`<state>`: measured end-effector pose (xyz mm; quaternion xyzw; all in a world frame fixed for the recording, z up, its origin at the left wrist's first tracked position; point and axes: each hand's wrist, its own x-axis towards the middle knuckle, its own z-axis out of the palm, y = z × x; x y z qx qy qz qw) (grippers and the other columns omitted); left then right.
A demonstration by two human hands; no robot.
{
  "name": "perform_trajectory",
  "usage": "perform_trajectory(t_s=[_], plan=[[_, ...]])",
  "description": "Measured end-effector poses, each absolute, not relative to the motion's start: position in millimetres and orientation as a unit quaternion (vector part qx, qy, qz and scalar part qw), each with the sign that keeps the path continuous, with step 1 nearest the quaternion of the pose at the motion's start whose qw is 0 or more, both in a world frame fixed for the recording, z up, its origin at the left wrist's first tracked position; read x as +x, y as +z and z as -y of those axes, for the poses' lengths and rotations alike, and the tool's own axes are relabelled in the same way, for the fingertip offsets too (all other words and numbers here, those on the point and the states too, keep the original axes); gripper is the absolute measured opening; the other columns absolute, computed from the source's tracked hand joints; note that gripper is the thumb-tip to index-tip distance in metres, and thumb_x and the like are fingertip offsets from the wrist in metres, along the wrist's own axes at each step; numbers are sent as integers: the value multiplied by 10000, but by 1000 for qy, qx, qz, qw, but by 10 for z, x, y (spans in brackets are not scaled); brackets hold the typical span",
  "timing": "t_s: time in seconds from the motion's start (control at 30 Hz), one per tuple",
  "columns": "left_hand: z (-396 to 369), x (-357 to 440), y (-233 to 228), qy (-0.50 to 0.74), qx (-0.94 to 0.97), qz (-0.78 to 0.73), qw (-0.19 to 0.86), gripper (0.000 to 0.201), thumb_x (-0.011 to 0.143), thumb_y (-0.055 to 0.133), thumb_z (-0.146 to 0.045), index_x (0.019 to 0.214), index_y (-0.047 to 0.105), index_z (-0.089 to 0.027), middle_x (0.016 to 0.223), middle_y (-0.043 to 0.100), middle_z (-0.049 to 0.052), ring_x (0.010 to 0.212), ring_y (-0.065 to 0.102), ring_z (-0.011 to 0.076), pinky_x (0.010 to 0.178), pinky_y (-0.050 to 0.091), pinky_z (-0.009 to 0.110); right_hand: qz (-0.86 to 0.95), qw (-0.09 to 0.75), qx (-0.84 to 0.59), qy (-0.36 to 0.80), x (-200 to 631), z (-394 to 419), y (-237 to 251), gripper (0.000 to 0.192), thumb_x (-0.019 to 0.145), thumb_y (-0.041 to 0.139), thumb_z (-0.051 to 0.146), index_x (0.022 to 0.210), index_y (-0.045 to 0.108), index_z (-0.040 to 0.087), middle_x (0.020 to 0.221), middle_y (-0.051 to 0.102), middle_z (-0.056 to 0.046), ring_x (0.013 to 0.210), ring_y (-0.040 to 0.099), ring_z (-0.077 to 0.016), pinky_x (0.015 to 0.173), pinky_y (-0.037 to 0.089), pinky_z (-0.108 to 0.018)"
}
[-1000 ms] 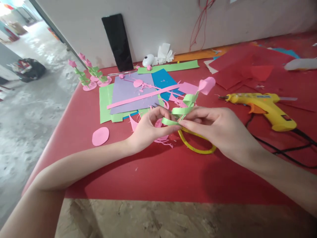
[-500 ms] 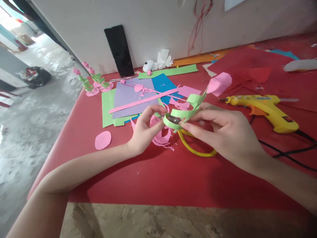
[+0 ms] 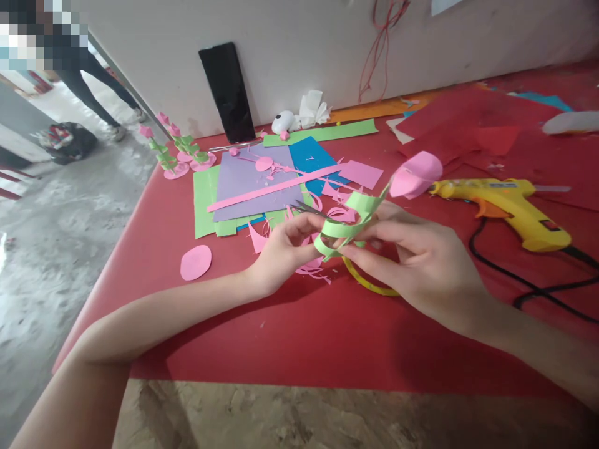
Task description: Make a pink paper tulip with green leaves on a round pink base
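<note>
My right hand [image 3: 416, 249] pinches the stem of a paper flower. Its pink bud [image 3: 416, 174] points up to the right, and a light green strip [image 3: 344, 229] curls in loops along the lower stem. Thumb and fingers of my left hand [image 3: 287, 252] close on the left end of the green loops. Behind and under both hands are scissors, with dark blades [image 3: 309, 209] to the left and a yellow handle [image 3: 369, 284] partly covered by my right hand. The fingertips of my right hand are partly hidden by the green strip.
A yellow glue gun [image 3: 510, 202] with a black cord lies right. Pink scraps, a pink disc [image 3: 196, 262] and purple sheets [image 3: 253, 181] cover the red table [image 3: 281, 337]. Finished paper flowers [image 3: 175, 146] stand back left; a black phone [image 3: 228, 93] leans on the wall. A person stands beyond.
The flower has tipped slightly lower, its bud moving down and right. My left hand has shifted right with the loops, which look more squeezed. A person has appeared at upper left.
</note>
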<state>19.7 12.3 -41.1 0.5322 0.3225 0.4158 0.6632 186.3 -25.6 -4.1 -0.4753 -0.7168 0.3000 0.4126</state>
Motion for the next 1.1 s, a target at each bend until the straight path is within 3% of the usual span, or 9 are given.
perform_trajectory(t_s=[0.17,0.3,0.47,0.6,0.73,1.1], plan=[[-128,210,-451,399,509,-332,686,241,640,738,-117,848,634,-181,859,665,-20,838,620,92,820,490,245,689,429,-504,296,1892,227,-49,118,799,632,294,768,706,208,855,651,-14,791,588,-103,791,506,-247],[-132,207,-487,363,476,-360,716,286,628,734,-80,883,645,-177,838,655,-14,801,616,76,789,495,229,648,448,-528,316,1941,184,-4,127,781,644,299,734,690,191,781,636,-4,705,573,-85,701,498,-223],[-75,206,-460,404,478,-332,705,135,677,761,-225,806,720,-225,849,696,-27,847,639,87,831,511,238,625,436,-546,348,1952,166,6,161,777,643,334,740,690,185,738,646,-13,676,586,-101,605,471,-223],[-26,215,-430,429,466,-351,690,70,670,780,-272,725,742,-252,778,705,-47,752,622,71,743,503,224,608,449,-553,350,1918,185,-44,178,760,661,351,712,685,181,715,638,-11,646,561,-91,592,458,-217],[11,230,-413,428,438,-353,708,155,592,818,-195,707,753,-276,739,692,-70,675,600,39,660,491,186,608,454,-557,338,1895,197,-92,162,754,661,332,714,682,176,695,616,-14,608,523,-83,558,434,-217],[-19,235,-367,444,438,-368,689,192,624,832,-341,593,690,-215,616,655,-62,621,569,30,626,453,182,600,476,-537,353,1851,250,-126,174,769,658,331,819,729,180,807,629,-21,710,566,-87,620,460,-218]])
